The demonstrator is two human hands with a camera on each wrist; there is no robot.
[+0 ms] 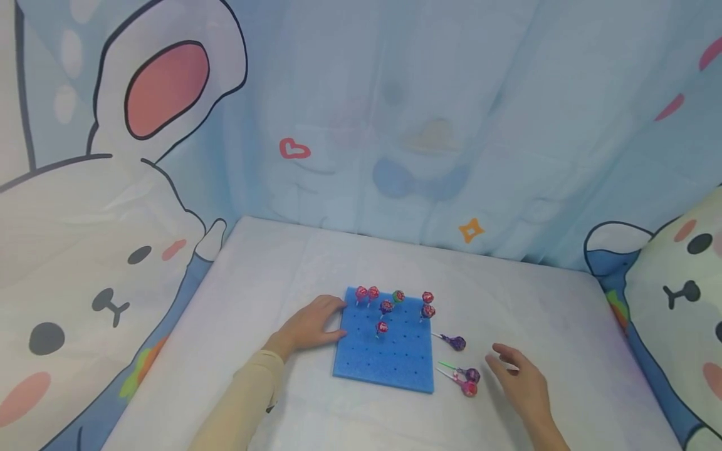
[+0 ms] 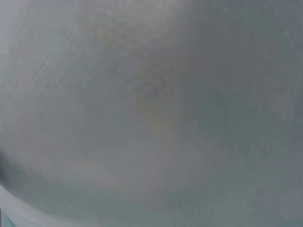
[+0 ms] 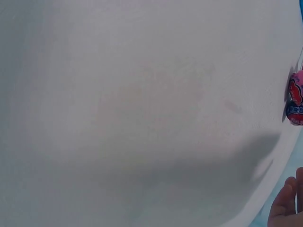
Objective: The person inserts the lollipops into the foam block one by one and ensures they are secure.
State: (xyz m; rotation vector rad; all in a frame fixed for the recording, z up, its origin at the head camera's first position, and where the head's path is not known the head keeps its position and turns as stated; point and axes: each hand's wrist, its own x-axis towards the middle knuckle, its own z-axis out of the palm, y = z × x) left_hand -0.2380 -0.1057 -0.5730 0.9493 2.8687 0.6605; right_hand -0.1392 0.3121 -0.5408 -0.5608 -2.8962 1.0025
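Note:
A blue foam board [image 1: 361, 360] dotted with small holes lies on the white table. Against its left edge rests my left hand [image 1: 309, 324], thumb and fingers spread apart. Several wrapped lollipops stand stick-down in the board, mostly toward the back, among them a green one [image 1: 398, 295] and a red one [image 1: 382, 327] nearer the middle. Three loose lollipops lie right of the board: a purple one [image 1: 457, 343], a dark one with a green stick [image 1: 472, 375] and a pink-red one [image 1: 469, 389]. My right hand [image 1: 520, 381] hovers just right of these, holding nothing, fingers loosely bent.
White cloth [image 1: 282, 250] covers the table, and a light blue curtain [image 1: 338, 200] printed with cartoon figures hangs behind it and at the sides. The left wrist view holds only a blurred pale surface. Lollipop wrappers [image 3: 295, 92] show at the right wrist view's right edge.

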